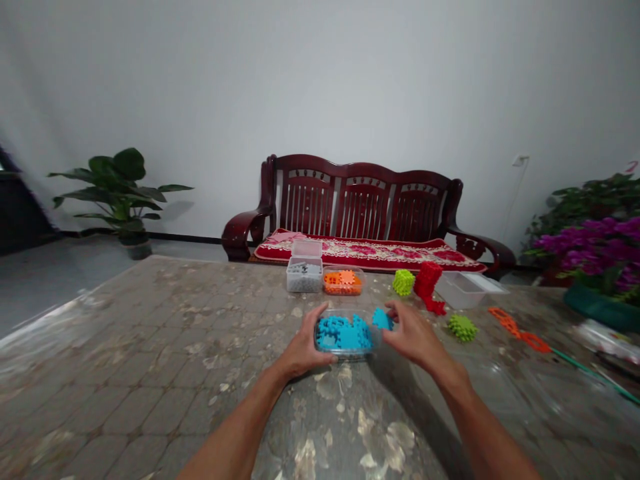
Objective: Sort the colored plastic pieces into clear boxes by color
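A clear plastic container [345,355] full of blue interlocking building pieces [345,331] stands on the table in front of me. My left hand [309,340] grips its left end, thumb at the near side and fingers at the far side. Just off the container's right end, my right hand [407,331] pinches a flat blue building piece [383,319] with notched edges between thumb and fingers. Behind the container sit a clear box of orange pieces [343,281] and a lidded box of grey pieces [305,275].
A lime-green cube [403,283], a red built shape [428,283] and a green spiky piece [462,327] stand to the right. Beyond them are a clear box [459,291], orange glasses-like loops [520,331] and clear lids [500,387]. A wooden bench [360,200] lies past the table.
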The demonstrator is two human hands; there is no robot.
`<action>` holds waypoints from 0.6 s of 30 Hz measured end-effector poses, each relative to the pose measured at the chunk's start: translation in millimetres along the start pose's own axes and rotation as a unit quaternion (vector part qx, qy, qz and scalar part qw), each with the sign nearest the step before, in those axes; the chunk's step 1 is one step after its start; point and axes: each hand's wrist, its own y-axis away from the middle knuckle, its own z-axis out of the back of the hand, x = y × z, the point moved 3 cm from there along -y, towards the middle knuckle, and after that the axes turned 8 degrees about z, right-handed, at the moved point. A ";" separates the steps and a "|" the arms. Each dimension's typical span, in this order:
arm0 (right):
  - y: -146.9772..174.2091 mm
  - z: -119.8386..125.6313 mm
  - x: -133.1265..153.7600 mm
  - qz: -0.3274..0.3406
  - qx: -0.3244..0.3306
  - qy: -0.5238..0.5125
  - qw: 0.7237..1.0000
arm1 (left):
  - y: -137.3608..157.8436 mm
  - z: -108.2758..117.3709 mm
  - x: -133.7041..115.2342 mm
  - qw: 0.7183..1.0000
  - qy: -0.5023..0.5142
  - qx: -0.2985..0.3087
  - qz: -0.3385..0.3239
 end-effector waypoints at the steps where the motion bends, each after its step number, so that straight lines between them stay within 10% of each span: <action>1: -2.1 -0.6 17.3 0.032 0.000 -0.012 0.999 | -0.1 -0.3 0.3 1.000 0.001 0.000 -0.002; 8: -14.1 -32.3 86.1 0.153 0.094 -0.021 0.983 | -2.0 -1.9 3.0 1.000 0.001 -0.004 -0.024; 18: -17.0 -52.6 85.5 0.168 0.066 -0.041 0.983 | -1.6 -3.6 3.0 1.000 0.003 -0.004 -0.015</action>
